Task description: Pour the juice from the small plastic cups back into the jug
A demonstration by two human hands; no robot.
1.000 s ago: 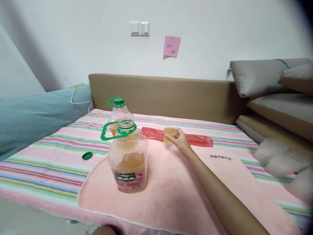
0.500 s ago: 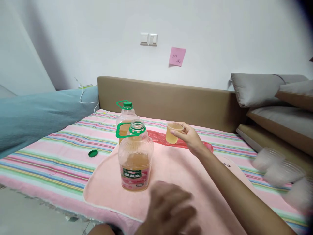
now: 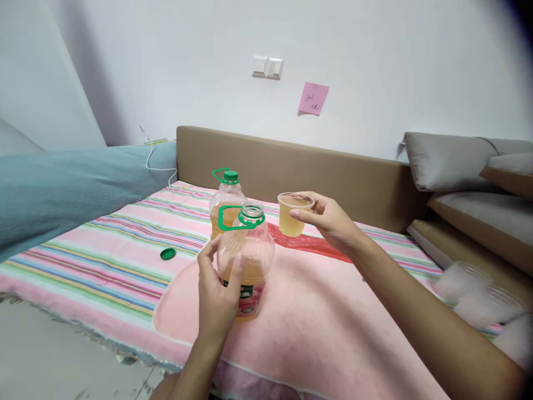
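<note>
My right hand (image 3: pixel 328 214) pinches a clear plastic cup (image 3: pixel 291 222) of pale yellow drink by its side, lifted above the red plastic bag. My left hand (image 3: pixel 220 283) wraps the left side of an uncapped juice bottle (image 3: pixel 260 255), thumb across its front, partly over the dark green and pink label. This bottle stands on the pink cloth (image 3: pixel 333 322), partly full of amber liquid, its green handle (image 3: pixel 227 219) pointing left. Behind it stands a second juice bottle (image 3: pixel 229 197) with a green cap. On the striped sheet to the left lies a loose green cap (image 3: pixel 168 254).
A red plastic bag (image 3: pixel 291 241) lies behind the cloth. Several stacked clear cups (image 3: pixel 487 303) lie at right, below piled cushions (image 3: pixel 470 211). A brown headboard (image 3: pixel 312 172) runs along the wall; a blue-covered bolster (image 3: pixel 83 178) and white cable (image 3: pixel 156 168) are at left.
My left hand has risen from the front of the cloth and taken hold of the open bottle. My right hand still holds the cup, now slightly higher and nearer the bottle. The view has shifted left.
</note>
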